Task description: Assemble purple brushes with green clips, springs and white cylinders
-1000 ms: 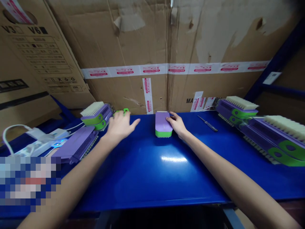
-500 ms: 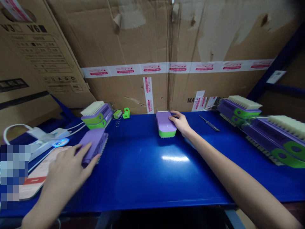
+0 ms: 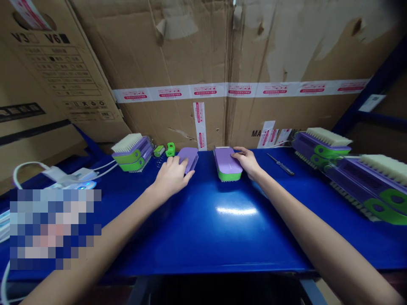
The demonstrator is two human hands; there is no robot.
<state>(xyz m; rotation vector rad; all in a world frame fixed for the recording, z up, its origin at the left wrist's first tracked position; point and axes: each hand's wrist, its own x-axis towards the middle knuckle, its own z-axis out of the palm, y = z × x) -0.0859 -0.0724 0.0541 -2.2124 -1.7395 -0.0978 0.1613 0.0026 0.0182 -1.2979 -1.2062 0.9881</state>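
Note:
Two purple brushes lie back-up near the rear of the blue table. My left hand [image 3: 173, 178] grips the left purple brush [image 3: 188, 155] from above, its fingers over the near part. My right hand [image 3: 246, 163] holds the side of the purple-and-green brush [image 3: 228, 163], with the thumb on its top and the fingers behind. A narrow gap separates the two brushes. Just left of my left hand are a small green block [image 3: 159, 151] and a bright green plastic piece [image 3: 171, 149], with a spring partly visible below them.
Paired brushes stand bristles-up at the left [image 3: 132, 154] and right [image 3: 321, 146], with another pair [image 3: 372, 186] nearer. A slim knife-like tool [image 3: 280, 164] lies right of my hand. White cables [image 3: 28, 165] run at left. Cardboard [image 3: 178, 55] walls the back of the blue table [image 3: 203, 250].
My left hand has carried its purple brush from the left side rightward and back, close beside the other brush. My right hand stays on its brush. The view has shifted slightly.

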